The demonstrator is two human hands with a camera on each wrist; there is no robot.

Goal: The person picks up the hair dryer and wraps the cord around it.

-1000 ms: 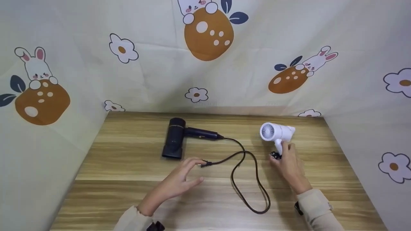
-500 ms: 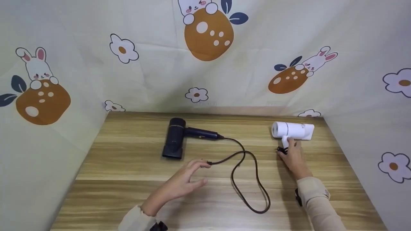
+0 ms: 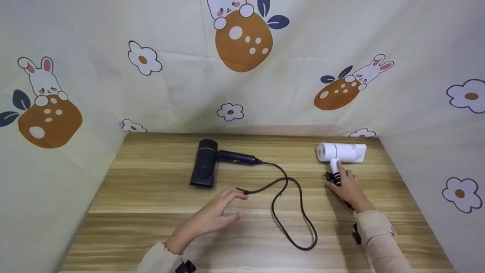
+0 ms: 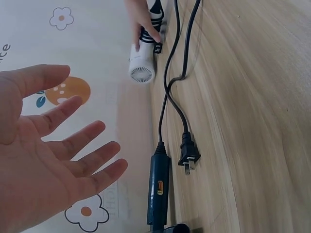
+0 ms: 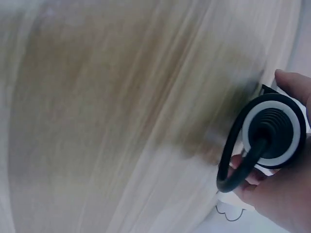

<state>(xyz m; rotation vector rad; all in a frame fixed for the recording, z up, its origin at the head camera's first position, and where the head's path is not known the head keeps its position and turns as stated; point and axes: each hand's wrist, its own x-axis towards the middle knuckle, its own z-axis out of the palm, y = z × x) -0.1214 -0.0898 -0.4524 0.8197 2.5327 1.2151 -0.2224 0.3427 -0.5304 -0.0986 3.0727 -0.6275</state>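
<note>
A white hair dryer [image 3: 343,152] lies at the right rear of the table, its black cord [image 3: 335,177] wound round the handle. My right hand [image 3: 350,189] is at that handle, thumb and fingers spread loosely on either side of it. In the right wrist view the handle's round end [image 5: 272,128] and a loop of cord show between thumb and fingers. My left hand [image 3: 216,214] hovers over the table with its fingers extended and nothing in them. Just beyond its fingertips lies the two-pin plug [image 4: 188,154] of a dark blue hair dryer [image 3: 204,163].
The dark dryer's long cord [image 3: 302,208] crosses itself and loops toward the front between my hands. White patterned cloth [image 3: 182,94] encloses the wood-grain table [image 3: 125,227] at the back and both sides.
My right hand has carried the white dryer to the right and turned it so its nozzle points right; its fingers have since loosened on the handle. My left hand has shifted slightly right.
</note>
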